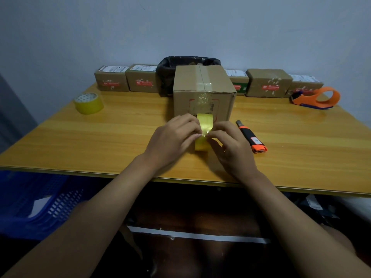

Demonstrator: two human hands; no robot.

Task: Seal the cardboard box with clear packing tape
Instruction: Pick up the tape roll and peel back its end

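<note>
A yellowish tape roll [203, 133] is held upright on the desk [100, 141] between the left hand [173, 141] and right hand [227, 146], fingers pinched at its loose end. Just behind, the cardboard box [202, 93] is seen.

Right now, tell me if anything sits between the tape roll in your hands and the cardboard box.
Nothing visible does. The tape roll, held by left hand and right hand, sits right before the cardboard box; the utility knife lies off to the right.
</note>
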